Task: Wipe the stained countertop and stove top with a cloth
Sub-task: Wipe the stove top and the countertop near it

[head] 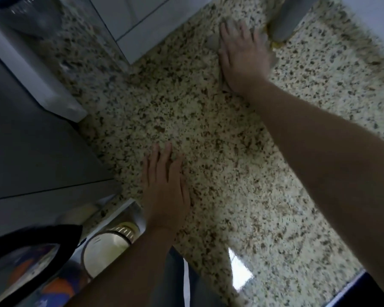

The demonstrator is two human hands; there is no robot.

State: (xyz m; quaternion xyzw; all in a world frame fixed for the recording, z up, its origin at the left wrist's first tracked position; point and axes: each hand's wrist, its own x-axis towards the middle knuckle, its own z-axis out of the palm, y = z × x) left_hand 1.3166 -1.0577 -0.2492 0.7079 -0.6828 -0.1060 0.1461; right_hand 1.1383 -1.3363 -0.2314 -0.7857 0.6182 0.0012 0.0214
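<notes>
The speckled granite countertop (208,129) fills most of the head view. My right hand (239,56) reaches far across it and lies flat, fingers spread, pressing on a grey cloth (212,42). Only the cloth's edges show around the palm. My left hand (164,187) rests flat on the counter near its front edge, with its fingers apart and nothing in it. A small yellow patch (276,44) sits just right of my right hand. To the left, a smooth grey surface (31,129) borders the counter; I cannot tell whether it is the stove top.
A grey upright object (286,18) stands at the back, just beyond my right hand. White wall tiles (142,18) meet the counter behind. Below the front edge are a round white container (104,251) and a dark shiny object (31,251).
</notes>
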